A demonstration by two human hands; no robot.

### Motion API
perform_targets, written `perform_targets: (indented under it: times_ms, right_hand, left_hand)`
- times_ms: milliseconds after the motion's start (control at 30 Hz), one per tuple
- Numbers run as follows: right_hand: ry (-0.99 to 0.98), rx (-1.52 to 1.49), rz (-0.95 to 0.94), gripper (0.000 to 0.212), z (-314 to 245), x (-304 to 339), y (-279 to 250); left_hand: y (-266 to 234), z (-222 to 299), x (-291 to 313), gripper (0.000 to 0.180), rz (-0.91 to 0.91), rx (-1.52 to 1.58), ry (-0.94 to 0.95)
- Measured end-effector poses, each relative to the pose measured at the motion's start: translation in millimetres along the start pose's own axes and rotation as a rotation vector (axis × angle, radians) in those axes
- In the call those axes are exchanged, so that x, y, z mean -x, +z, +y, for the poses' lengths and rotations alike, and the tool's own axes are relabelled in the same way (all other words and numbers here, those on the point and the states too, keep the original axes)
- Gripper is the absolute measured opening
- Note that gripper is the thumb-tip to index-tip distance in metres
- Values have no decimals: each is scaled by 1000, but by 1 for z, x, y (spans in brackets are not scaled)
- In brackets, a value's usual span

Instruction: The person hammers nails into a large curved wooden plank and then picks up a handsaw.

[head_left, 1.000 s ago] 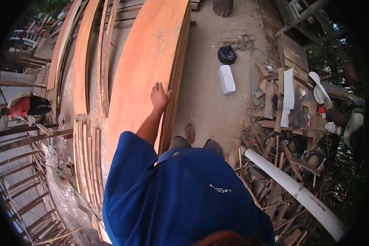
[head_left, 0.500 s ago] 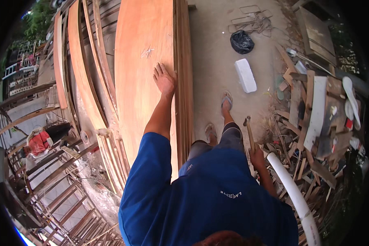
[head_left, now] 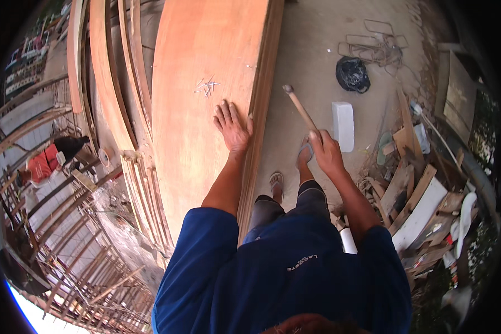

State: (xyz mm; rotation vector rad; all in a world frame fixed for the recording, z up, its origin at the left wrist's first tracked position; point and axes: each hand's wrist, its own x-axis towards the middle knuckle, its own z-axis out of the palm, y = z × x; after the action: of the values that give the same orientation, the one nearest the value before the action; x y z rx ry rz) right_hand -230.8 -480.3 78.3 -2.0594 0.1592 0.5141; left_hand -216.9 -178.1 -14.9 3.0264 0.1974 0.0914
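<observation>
Raised since the earlier frame, my right hand (head_left: pixel 325 151) has brought the hammer (head_left: pixel 302 111) up from low beside my leg to above the ground, right of the boards. Meanwhile my left hand (head_left: pixel 234 127) has stayed on the wide board (head_left: pixel 192 145), near the nails (head_left: pixel 207 88).

From the left, I see long narrow boards (head_left: pixel 107 72), which look curved, and nearer to me a bundle of thin, rough strips (head_left: pixel 143 195). Next comes the wide board, smooth and orange-brown with fine grain; it lies on top of a stack, whose layered edges show at its right side. The nails are thin metal, lying in a loose small heap. My left hand is flat, the fingers a little spread, and it grips nothing. My right fingers are closed around the wooden handle, with the hammer's head pointing away from me.

At far left, a person (head_left: pixel 42 166) in red is beside a wooden frame (head_left: pixel 50 196). To the right, a white block (head_left: pixel 343 127) and a black plastic bag (head_left: pixel 352 74) lie on the dusty ground. Farther right is scrap wood (head_left: pixel 396 186); my right arm hides part of it.
</observation>
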Motion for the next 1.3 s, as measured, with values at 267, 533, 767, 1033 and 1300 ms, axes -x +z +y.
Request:
perform_targets:
  times_ms: [267, 533, 767, 1033, 1300]
  right_hand:
    - [-316, 86, -41, 44, -92, -85, 21]
    - [-137, -23, 15, 48, -109, -94, 9]
    - [-37, 202, -55, 54, -72, -126, 28]
    - [-107, 242, -25, 44, -59, -118, 37]
    - [-228, 114, 61, 44, -65, -112, 42]
  left_hand:
    - [-10, 2, -4, 83, -78, 108, -59]
    - [-13, 0, -2, 80, -93, 158, -100]
    - [-16, 0, -6, 78, -71, 157, -69]
    - [-16, 3, -10, 79, -43, 209, -54]
    - [-13, 1, -11, 81, -36, 200, -46]
